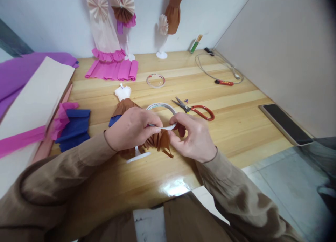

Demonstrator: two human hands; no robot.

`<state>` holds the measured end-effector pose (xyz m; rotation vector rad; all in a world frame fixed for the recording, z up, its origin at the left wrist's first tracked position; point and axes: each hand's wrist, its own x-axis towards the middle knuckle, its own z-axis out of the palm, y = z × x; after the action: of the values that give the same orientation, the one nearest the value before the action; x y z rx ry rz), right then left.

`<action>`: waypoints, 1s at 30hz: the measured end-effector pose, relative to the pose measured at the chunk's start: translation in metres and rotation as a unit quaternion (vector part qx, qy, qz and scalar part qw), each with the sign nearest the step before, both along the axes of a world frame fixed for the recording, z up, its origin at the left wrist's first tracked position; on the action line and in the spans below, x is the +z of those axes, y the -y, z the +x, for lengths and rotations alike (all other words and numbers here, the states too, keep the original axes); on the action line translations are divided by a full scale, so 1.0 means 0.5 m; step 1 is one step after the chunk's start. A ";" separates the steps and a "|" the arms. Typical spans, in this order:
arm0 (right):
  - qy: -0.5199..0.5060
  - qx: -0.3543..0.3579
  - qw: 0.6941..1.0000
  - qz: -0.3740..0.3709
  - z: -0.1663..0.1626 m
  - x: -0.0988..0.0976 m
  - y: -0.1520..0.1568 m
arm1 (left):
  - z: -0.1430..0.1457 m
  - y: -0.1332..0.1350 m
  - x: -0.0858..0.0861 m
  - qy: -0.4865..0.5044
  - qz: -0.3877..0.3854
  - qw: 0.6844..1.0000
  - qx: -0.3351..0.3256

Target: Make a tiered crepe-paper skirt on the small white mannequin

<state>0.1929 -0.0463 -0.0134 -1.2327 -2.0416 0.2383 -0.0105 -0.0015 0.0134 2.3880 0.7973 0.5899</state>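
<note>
Centre of frame: left hand (131, 128) and right hand (193, 137) meet over a pleated brown paper strip (160, 141). Both grips closed, fingers pinching the strip's top edge along with a thin white tape strip (165, 127) between them. The brown strip hangs just above the desk (244, 123), in front of a small white mannequin (123, 92) lying flat, wearing brown paper; its round base (138, 157) shows below the left hand. Tape roll (160, 106) just behind the hands. Red-handled scissors (194, 109) right of the roll. Clear tape ring (155, 80) further up. Blue paper (75, 128) and pink paper (61, 117) at left. Phone (286, 123) at right edge. Paper-dressed mannequins at top centre.
</note>
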 end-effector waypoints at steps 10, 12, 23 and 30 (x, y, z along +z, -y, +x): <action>-0.015 0.011 1.000 -0.015 0.000 -0.011 -0.002 | 0.001 0.001 0.001 -0.025 0.007 0.999 -0.019; -0.015 0.011 1.000 -0.009 0.000 -0.011 -0.002 | 0.002 0.002 -0.002 -0.034 0.013 0.999 -0.027; -0.012 0.007 1.000 -0.008 0.005 -0.007 0.001 | 0.002 0.002 -0.002 -0.029 -0.003 0.999 -0.026; -0.058 -0.020 0.997 0.053 0.010 -0.012 0.015 | 0.001 -0.003 -0.009 0.040 -0.037 0.998 0.020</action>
<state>0.1978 -0.0538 -0.0192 -1.1663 -1.9030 0.1764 -0.0101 0.0001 0.0090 2.2713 0.8188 0.6570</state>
